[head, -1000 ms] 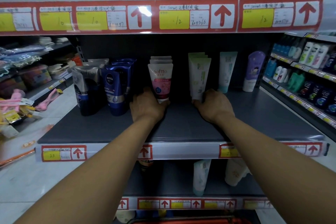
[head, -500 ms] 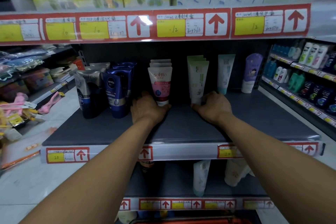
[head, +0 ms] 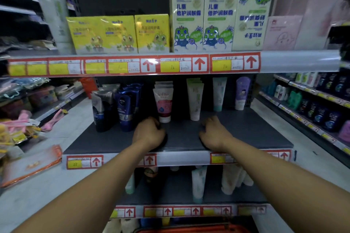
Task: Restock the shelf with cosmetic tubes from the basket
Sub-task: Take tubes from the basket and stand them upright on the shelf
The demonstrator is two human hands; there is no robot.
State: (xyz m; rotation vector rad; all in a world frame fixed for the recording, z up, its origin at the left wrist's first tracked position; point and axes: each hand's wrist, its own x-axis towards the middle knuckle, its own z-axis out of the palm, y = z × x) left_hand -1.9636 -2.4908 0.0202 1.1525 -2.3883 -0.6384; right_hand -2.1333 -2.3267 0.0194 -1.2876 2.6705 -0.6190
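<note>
On the grey middle shelf point(head: 246, 130) stand rows of cosmetic tubes: a pink-and-white Softto tube point(head: 163, 104), a white-green tube point(head: 195, 100), a teal-white tube point(head: 219, 92), dark blue Nivea tubes point(head: 126, 111) and silver-dark tubes point(head: 101, 111). My left hand point(head: 149, 134) hovers low over the shelf just in front of the Softto tube, fingers curled, holding nothing. My right hand point(head: 214, 134) rests in front of the white-green tube, fingers loosely bent, also with nothing in it. The orange-red rim of the basket point(head: 189, 230) shows at the bottom edge.
A purple bottle point(head: 242, 92) stands at the shelf's right end. Yellow and white frog-print boxes point(head: 186, 13) fill the shelf above. More tubes point(head: 198, 183) stand on the shelf below. Side shelves with bottles point(head: 312, 106) run along the right, packets point(head: 22, 130) on the left.
Both hands have let go of the tube bases and drawn back toward the shelf's front edge. The view has tilted upward, so the upper shelf's boxes now show in full.
</note>
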